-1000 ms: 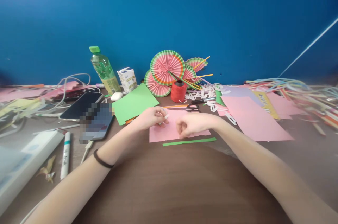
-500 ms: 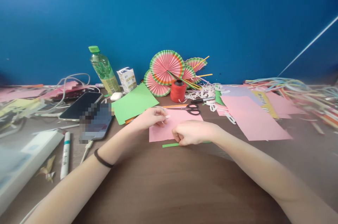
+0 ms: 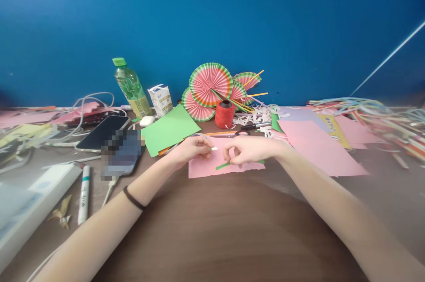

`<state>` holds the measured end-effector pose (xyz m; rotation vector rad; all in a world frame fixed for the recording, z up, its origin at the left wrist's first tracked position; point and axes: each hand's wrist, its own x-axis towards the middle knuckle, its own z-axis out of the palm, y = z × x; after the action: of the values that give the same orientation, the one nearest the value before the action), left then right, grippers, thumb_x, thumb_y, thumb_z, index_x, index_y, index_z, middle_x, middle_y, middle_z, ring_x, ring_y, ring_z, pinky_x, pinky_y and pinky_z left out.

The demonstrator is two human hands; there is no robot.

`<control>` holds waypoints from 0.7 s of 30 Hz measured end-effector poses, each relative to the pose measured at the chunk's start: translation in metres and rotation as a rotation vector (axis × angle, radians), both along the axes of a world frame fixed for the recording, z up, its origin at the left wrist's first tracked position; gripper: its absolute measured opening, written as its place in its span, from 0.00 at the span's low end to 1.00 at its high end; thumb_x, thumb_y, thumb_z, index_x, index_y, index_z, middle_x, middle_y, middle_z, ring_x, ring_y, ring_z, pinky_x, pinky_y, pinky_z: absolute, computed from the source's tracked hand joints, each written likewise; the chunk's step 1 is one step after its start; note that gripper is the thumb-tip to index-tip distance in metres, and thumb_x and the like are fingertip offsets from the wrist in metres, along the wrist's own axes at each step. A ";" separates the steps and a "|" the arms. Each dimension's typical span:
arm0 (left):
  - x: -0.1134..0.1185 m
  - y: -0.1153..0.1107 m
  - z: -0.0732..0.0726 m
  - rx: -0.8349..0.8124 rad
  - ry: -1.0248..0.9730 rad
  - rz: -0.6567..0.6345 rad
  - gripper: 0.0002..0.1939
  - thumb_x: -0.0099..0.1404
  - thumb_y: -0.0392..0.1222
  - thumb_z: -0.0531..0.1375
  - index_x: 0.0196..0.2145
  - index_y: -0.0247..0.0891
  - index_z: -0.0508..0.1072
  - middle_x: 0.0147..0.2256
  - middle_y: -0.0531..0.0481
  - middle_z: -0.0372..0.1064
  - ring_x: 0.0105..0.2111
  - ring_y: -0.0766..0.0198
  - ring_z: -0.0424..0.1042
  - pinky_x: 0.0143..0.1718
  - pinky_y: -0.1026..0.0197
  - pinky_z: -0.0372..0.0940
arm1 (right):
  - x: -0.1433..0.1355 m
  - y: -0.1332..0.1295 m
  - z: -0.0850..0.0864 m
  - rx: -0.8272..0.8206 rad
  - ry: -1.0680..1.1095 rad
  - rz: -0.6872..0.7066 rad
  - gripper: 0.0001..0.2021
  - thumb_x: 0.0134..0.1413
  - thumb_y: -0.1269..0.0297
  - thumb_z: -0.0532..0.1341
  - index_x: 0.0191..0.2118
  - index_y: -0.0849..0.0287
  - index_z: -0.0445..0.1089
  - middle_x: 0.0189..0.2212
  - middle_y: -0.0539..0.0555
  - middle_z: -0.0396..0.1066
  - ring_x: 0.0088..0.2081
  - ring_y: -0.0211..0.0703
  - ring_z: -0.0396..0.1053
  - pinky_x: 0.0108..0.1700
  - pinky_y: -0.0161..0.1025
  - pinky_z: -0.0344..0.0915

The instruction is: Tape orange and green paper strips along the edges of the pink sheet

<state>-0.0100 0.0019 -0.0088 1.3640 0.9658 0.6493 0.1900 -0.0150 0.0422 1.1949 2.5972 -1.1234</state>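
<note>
A pink sheet of paper (image 3: 202,168) lies on the table in front of me. My left hand (image 3: 195,148) is over its left part, thumb and fingers pinched on a small white piece (image 3: 214,148), whose kind I cannot make out. Over the right part of the sheet, my right hand (image 3: 249,149) has its fingers curled down onto a narrow green paper strip (image 3: 222,166). Both ends of the strip show beside the fingers; its middle is hidden under them. Just behind the right hand, the scissors (image 3: 241,133) are mostly covered.
Behind stand a red thread spool (image 3: 224,116), pleated paper fans (image 3: 210,83), a carton (image 3: 160,101) and a green bottle (image 3: 132,89). A green sheet (image 3: 171,130), phones (image 3: 102,133) and a marker (image 3: 84,195) lie left. Another pink sheet (image 3: 322,149) is at right.
My right hand has moved up and away from me, bringing the green strip from the table onto the pink sheet. The left hand has shifted slightly right, still pinching the white piece.
</note>
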 end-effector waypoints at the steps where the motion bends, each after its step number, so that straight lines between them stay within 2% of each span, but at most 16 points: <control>1: 0.000 0.000 0.000 0.005 -0.008 -0.002 0.07 0.47 0.35 0.63 0.26 0.32 0.70 0.25 0.52 0.67 0.25 0.69 0.68 0.32 0.63 0.65 | 0.004 0.002 0.002 -0.061 0.076 -0.020 0.06 0.43 0.72 0.55 0.31 0.60 0.65 0.25 0.50 0.70 0.26 0.37 0.67 0.27 0.32 0.60; 3: 0.000 0.000 0.000 0.001 -0.008 0.013 0.08 0.47 0.33 0.63 0.28 0.32 0.70 0.26 0.52 0.67 0.25 0.69 0.69 0.32 0.62 0.65 | 0.013 0.006 0.007 -0.177 0.278 -0.031 0.04 0.44 0.70 0.58 0.31 0.61 0.63 0.28 0.51 0.71 0.31 0.39 0.69 0.32 0.34 0.63; 6: 0.001 -0.002 0.001 -0.004 0.010 0.040 0.08 0.48 0.30 0.61 0.29 0.32 0.70 0.26 0.51 0.68 0.25 0.68 0.70 0.32 0.61 0.66 | 0.022 0.011 0.012 -0.243 0.586 -0.098 0.06 0.47 0.66 0.59 0.32 0.61 0.62 0.31 0.54 0.72 0.35 0.41 0.71 0.37 0.37 0.65; 9: 0.002 -0.003 0.003 0.007 0.061 0.056 0.05 0.48 0.27 0.60 0.26 0.31 0.70 0.23 0.51 0.68 0.23 0.68 0.70 0.31 0.62 0.66 | 0.028 0.016 0.013 -0.296 0.842 -0.169 0.08 0.51 0.61 0.58 0.33 0.60 0.62 0.24 0.51 0.71 0.29 0.40 0.71 0.34 0.39 0.66; 11: 0.003 -0.003 0.004 0.004 0.089 0.063 0.04 0.49 0.27 0.59 0.25 0.30 0.70 0.22 0.51 0.68 0.22 0.68 0.70 0.30 0.62 0.66 | 0.029 0.020 0.009 -0.322 0.937 -0.174 0.08 0.50 0.61 0.59 0.33 0.60 0.61 0.19 0.48 0.69 0.24 0.38 0.70 0.30 0.38 0.66; 16: 0.005 -0.004 0.003 0.007 0.053 0.076 0.02 0.50 0.29 0.59 0.23 0.31 0.68 0.22 0.52 0.66 0.22 0.69 0.68 0.30 0.63 0.66 | 0.025 0.026 -0.006 -0.346 0.998 -0.087 0.10 0.46 0.63 0.62 0.34 0.60 0.61 0.17 0.46 0.67 0.22 0.35 0.68 0.29 0.36 0.66; 21: 0.005 -0.004 0.001 -0.161 -0.111 0.078 0.04 0.54 0.35 0.59 0.27 0.33 0.65 0.24 0.51 0.67 0.25 0.67 0.70 0.30 0.62 0.66 | 0.021 0.029 -0.017 -0.326 0.798 -0.066 0.09 0.46 0.66 0.61 0.34 0.62 0.63 0.19 0.47 0.68 0.22 0.35 0.69 0.29 0.36 0.64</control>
<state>-0.0050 -0.0025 -0.0074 1.1413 0.9646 0.6843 0.2115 0.0143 0.0250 0.8753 2.6661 -2.3139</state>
